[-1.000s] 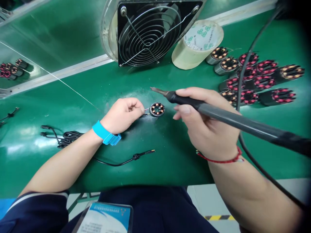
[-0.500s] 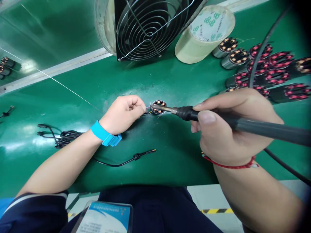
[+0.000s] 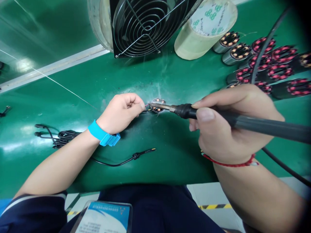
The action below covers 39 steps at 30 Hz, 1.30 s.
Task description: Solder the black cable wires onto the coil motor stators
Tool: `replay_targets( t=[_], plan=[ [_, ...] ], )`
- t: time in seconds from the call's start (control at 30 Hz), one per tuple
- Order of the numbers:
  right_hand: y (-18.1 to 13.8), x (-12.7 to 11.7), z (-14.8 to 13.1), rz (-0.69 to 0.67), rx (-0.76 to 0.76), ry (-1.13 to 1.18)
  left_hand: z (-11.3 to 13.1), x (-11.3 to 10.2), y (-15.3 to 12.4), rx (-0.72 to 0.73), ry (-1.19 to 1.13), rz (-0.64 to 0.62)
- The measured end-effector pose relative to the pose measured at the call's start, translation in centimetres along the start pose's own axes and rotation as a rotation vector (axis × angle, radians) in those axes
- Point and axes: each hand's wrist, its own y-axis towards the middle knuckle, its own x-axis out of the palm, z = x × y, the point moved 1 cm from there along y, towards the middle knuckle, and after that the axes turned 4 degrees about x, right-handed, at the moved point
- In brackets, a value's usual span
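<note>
My right hand (image 3: 233, 124) is closed around the dark handle of a soldering iron (image 3: 186, 111). The iron's tip reaches left over a small motor stator (image 3: 158, 109) with copper-coloured windings and touches or nearly touches its left rim, where wire ends meet it. My left hand (image 3: 127, 110) pinches a thin wire (image 3: 146, 105) just left of the stator; the fingertips partly hide it. A thin wisp of smoke seems to rise above the stator. Below lies a black cable (image 3: 134, 156) with a knot and bared coloured ends.
A fan with a wire guard (image 3: 145, 30) stands at the back, beside a large tape roll (image 3: 194, 42). Several wound stators (image 3: 279, 72) stand at the right. Coiled black cables (image 3: 65, 137) lie at the left. The iron's cord (image 3: 264, 42) loops behind my right hand.
The view has shifted slightly. Both hands keep their holds, and the iron's tip stays at the stator's left rim. A faint smoke wisp now shows above the stator.
</note>
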Motion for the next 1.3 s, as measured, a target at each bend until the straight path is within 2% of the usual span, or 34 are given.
replay_targets(
  t=[0.17,0.33,0.43,0.6,0.83,1.3],
  plan=[
    [0.0,0.3,0.2,0.001,-0.003,0.013,0.0,0.1,0.1,0.000,0.002,0.004],
    [-0.1,0.2,0.6,0.063,-0.021,0.004,-0.2,0.1,0.0,-0.001,0.000,-0.001],
    [0.1,0.4,0.4,-0.009,-0.001,-0.044,-0.3,0.0,0.0,-0.003,0.010,-0.003],
    [0.3,0.7,-0.4,-0.157,-0.080,-0.112,-0.2,0.1,0.0,-0.006,0.003,-0.001],
    [-0.1,0.1,-0.1,0.030,-0.031,-0.105,-0.1,0.1,0.0,-0.001,-0.004,0.009],
    [-0.1,0.2,0.4,0.055,-0.103,-0.079,0.1,0.1,0.0,-0.019,0.005,0.006]
  ],
)
